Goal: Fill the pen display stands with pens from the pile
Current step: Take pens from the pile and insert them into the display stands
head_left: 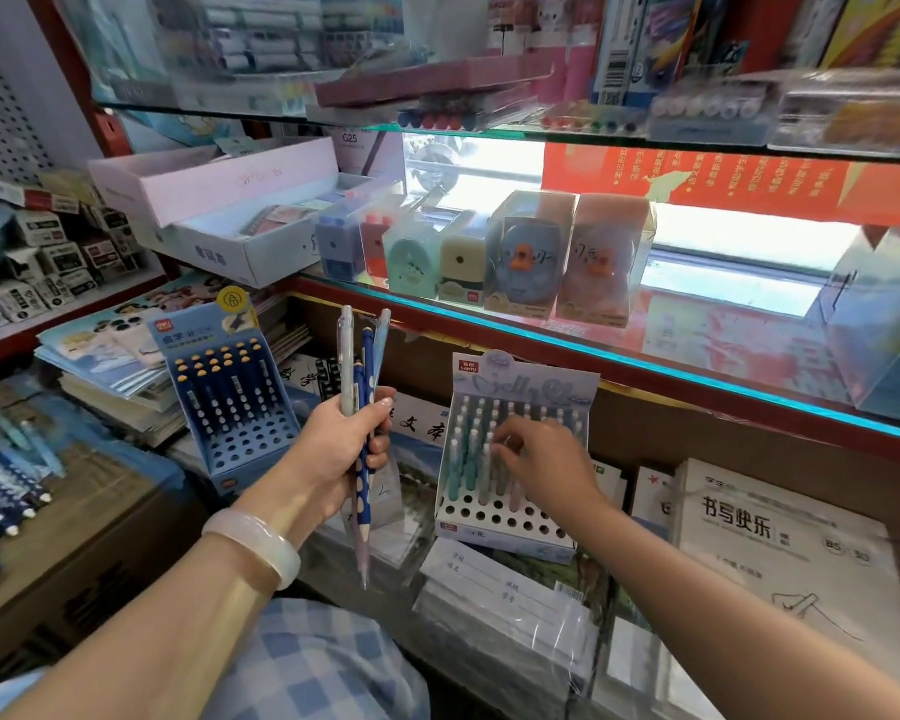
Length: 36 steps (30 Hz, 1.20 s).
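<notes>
Now | left hand [341, 449] clamped round a bunch of pens [360, 407] | right hand [544, 459] fingers curled, pinching a pen top in the pastel stand [510, 517]

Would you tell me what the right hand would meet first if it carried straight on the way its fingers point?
Most likely the pastel pens standing in the white display stand; the right hand already has its fingertips at them, though contact is unclear.

Left hand [341, 449] grips pens [360, 407]; right hand [546, 459] touches pastel stand [510, 454].
</notes>
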### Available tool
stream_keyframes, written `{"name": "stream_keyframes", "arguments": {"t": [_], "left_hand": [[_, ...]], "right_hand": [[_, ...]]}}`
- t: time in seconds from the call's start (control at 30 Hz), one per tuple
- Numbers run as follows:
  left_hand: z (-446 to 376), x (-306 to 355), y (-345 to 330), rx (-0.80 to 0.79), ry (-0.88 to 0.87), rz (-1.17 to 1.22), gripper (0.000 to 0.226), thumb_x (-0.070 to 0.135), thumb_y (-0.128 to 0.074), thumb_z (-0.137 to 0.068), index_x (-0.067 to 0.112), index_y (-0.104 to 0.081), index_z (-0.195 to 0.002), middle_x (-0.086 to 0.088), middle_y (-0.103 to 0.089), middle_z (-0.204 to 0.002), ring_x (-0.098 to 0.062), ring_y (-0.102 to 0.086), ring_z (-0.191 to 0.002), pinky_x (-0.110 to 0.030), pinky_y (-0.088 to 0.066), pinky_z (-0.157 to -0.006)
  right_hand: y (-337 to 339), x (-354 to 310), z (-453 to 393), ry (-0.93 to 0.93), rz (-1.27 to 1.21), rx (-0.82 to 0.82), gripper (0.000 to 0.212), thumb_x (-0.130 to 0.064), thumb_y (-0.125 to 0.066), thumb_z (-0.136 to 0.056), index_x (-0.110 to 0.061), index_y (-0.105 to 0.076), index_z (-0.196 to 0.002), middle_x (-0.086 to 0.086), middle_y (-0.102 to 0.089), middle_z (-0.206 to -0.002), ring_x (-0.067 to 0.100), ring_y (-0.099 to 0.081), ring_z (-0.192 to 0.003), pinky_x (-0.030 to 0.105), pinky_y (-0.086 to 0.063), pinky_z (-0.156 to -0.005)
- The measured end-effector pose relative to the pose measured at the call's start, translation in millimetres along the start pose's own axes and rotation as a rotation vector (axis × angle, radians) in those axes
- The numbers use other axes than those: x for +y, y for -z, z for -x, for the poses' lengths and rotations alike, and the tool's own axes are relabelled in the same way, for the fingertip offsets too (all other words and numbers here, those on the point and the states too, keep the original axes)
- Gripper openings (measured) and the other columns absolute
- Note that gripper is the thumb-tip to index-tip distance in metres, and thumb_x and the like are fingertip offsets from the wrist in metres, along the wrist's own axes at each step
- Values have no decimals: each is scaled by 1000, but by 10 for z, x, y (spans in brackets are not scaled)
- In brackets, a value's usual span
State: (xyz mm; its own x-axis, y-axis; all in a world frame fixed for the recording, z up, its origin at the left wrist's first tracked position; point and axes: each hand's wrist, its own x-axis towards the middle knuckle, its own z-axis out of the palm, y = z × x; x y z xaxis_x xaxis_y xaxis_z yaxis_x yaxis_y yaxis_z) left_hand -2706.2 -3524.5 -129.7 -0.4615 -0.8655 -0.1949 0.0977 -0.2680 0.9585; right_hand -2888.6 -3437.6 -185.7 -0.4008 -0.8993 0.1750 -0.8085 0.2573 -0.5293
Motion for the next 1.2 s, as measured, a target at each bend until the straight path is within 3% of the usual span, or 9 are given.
{"name": "stream_keyframes", "arguments": {"t": [0.17, 0.3, 0.4, 0.5, 0.6, 0.77, 0.9, 1.03, 1.2], "left_hand": [[14, -10, 8, -4, 5, -12, 17, 5, -45, -96, 1, -51, -110, -3, -42, -65, -5, -40, -40, -15, -33, -34], [15, -26, 3, -35, 31, -3, 18, 3, -45, -95, 0, -53, -110, -4, -43, -65, -5, -40, -39, -15, -33, -34], [28, -27, -21, -99, 62, 17, 10, 3, -44, -95, 4, -52, -100, -5, -45, -66, -5, -39, -38, -15, -32, -33], [40, -19, -56, -166, 79, -4, 7, 3, -45, -95, 6, -45, -89, -6, -47, -67, -5, -37, -38, -13, -29, -32], [62, -8, -65, -201, 101, -3, 2, 4, -45, -95, 6, -45, -96, -6, -50, -67, -5, -37, -38, -14, -30, -33], [67, 19, 15, -165, 91, 60, 4, 8, -47, -95, 5, -50, -97, -6, -56, -64, -8, -45, -40, -16, -36, -35], [13, 16, 108, -28, 120, 73, 12, 12, -47, -96, 4, -50, -104, -12, -60, -76, -12, -52, -43, -19, -43, -37], [-16, -51, 162, 40, 94, 35, 10, 11, -43, -98, 8, -46, -89, -10, -53, -68, -7, -42, -34, -16, -33, -31], [-84, -97, 96, 42, 91, 81, 16, 21, -43, -98, 8, -47, -90, -3, -40, -61, -5, -37, -33, -16, -30, -31]], "right_hand": [[-40, 8, -11, 14, 39, -30, 12, -28, -55, -93, -25, -64, -100, -8, -64, -100, 8, -50, -95, 24, -42, -78], [10, -75, -36, -20, 19, -5, 12, -24, -55, -93, -22, -63, -101, -5, -61, -100, 7, -50, -88, 21, -42, -76], [89, -310, -121, -71, -247, 51, 16, -24, -54, -94, -16, -65, -103, -3, -63, -93, 6, -56, -77, 16, -45, -67], [194, -612, -234, -197, -636, -83, 27, -33, -48, -97, -14, -64, -108, 0, -66, -93, 7, -55, -73, 18, -42, -62], [219, -823, -352, -300, -927, -216, 31, -34, -47, -97, -12, -63, -112, -1, -67, -92, 9, -52, -75, 22, -45, -66], [209, -953, -422, -279, -1112, -219, 17, -23, -53, -95, -10, -63, -95, -1, -68, -78, 6, -52, -63, 16, -46, -56], [328, -917, -438, -266, -1191, -130, 17, -20, -50, -96, -9, -61, -102, 4, -68, -83, 7, -60, -68, 17, -54, -64], [507, -693, -482, -228, -1006, 32, 26, -19, -53, -94, -10, -50, -118, 7, -69, -84, 15, -66, -74, 18, -56, -63], [616, -241, -371, -146, -589, 115, 52, -21, -58, -91, -27, -31, -134, -1, -65, -80, 10, -68, -67, 14, -54, -54]]}}
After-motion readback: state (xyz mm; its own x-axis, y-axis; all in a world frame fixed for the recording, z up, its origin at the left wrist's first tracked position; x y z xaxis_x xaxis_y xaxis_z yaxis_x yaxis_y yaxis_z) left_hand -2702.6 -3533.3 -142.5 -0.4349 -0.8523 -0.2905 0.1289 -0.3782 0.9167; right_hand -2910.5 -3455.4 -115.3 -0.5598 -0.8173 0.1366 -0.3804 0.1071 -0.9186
